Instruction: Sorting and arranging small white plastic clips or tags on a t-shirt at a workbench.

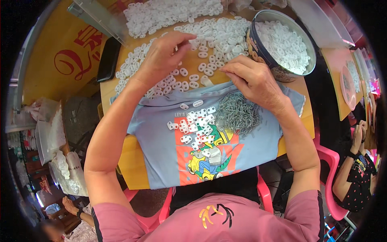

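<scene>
My left hand [167,54] hovers over the loose white oval plastic pieces [151,86], each with two holes, on the table's left part. Its fingers are bent towards the thumb, and I cannot make out what they hold. Closer to the middle, my right hand [256,80] has thumb and fingertips pinched just above the table, beside more white pieces [211,66]; its grip is hidden. Below that hand lies a heap of grey metal screws [238,115] on a light blue printed T-shirt [157,141]. Left of the screws sits a small pile of white pieces [195,125].
A dark round tub [278,66] full of white pieces stands at the back right. A larger white heap [169,16] covers the back. A black phone [109,60] lies at the table's left edge. Other people sit at the right [354,169] and lower left [78,213].
</scene>
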The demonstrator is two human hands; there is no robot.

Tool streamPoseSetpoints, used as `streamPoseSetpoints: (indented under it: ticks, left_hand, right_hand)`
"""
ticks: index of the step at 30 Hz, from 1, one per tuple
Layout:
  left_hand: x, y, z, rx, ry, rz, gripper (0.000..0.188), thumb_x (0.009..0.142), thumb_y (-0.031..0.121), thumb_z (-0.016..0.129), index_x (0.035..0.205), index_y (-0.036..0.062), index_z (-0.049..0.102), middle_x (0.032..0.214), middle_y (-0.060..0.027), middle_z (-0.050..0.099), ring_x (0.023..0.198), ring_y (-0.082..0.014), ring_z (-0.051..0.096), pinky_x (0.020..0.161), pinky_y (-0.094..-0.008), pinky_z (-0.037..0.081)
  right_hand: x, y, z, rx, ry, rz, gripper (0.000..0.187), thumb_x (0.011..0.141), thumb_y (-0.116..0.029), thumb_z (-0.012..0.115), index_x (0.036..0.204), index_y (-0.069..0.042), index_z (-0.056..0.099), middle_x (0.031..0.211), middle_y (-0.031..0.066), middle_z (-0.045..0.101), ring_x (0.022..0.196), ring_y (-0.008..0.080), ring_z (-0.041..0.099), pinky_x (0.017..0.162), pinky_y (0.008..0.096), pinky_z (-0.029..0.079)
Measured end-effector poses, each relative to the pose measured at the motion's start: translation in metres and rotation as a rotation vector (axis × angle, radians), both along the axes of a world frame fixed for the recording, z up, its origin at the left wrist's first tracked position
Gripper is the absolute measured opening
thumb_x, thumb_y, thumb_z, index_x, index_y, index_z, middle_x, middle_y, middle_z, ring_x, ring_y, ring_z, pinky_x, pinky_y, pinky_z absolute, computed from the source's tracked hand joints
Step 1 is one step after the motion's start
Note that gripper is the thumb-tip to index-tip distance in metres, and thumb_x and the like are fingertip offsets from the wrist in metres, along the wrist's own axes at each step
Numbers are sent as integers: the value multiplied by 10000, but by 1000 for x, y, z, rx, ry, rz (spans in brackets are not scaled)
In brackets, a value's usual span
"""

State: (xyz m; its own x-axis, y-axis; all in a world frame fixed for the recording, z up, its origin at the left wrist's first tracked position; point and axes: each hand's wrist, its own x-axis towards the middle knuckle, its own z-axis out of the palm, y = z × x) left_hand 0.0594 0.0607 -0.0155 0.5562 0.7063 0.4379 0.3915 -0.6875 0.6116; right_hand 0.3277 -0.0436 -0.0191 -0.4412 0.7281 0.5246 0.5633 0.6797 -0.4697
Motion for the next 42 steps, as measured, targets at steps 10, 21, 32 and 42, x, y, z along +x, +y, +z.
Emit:
streamPoseSetpoints:
  ticks: [10, 21, 32, 42]
  left_hand:
    - [-36, -48, 42, -213, 89, -180, 145, 965, 74, 716, 1098, 37, 758, 958, -84, 743, 787, -179, 661, 683, -320, 502]
    - [-34, -74, 40, -83, 140, -362, 155, 906, 9, 730, 1058, 36, 728, 985, -118, 687, 928, -319, 675, 783, -418, 541]
    - [8, 21, 6, 494, 373, -128, 175, 874, 78, 732, 1049, 71, 729, 1011, -110, 650, 974, -326, 660, 824, -435, 544]
    - [3, 22, 3, 520, 241, -148, 115, 871, 143, 751, 971, 92, 727, 986, -83, 638, 955, -306, 659, 791, -430, 539]
  right_hand:
    - [0, 1, 0, -38, 16, -16, 169, 920, 35, 710, 1082, -2, 738, 1010, 137, 726, 867, 319, 730, 728, 375, 582]
    - [-2, 1, 0, -54, 19, -21, 167, 917, 35, 714, 1080, 3, 734, 998, 137, 723, 885, 314, 725, 743, 370, 579]
    - [-1, 1, -1, -78, 25, -18, 168, 915, 41, 715, 1079, 12, 732, 1008, 142, 728, 896, 321, 727, 757, 375, 583]
    - [0, 1, -3, -79, -4, -20, 161, 925, 29, 712, 1081, 0, 737, 1037, 143, 731, 918, 327, 736, 768, 381, 591]
